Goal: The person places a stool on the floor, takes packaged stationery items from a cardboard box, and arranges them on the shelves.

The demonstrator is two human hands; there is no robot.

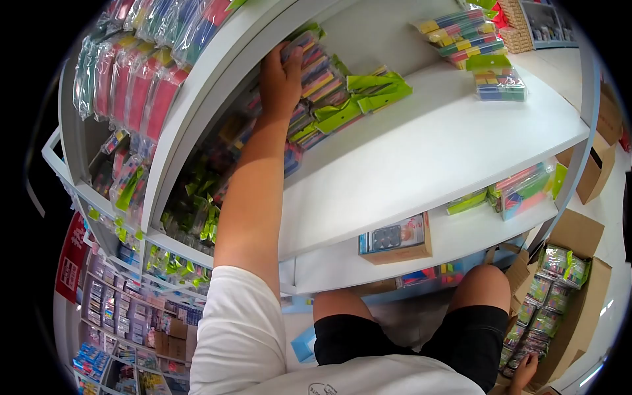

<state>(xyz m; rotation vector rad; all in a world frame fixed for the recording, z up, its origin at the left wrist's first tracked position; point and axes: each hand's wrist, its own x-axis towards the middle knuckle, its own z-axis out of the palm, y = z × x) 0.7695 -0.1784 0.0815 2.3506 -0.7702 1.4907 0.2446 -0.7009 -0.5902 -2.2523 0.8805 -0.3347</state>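
Note:
Clear plastic packets of coloured pieces point(317, 78) with bright green headers lie in a row on the white shelf. My left hand point(282, 82) reaches in among them at the shelf's left end, its fingers closed around the top of a packet. Down at the lower right, my right hand point(525, 372) is inside an open cardboard carton point(586, 316). Its bent fingers are against the carton's packets point(545, 322), seemingly gripping one at the near end. Part of that hand is cut off by the frame edge.
More packets point(500, 84) sit at the shelf's far right. Red and green packs point(141, 99) hang at the upper left. On the lower shelf are a small carton point(395, 243) and a pack of coloured sheets point(523, 191). Another cardboard box point(596, 168) stands on the floor at right.

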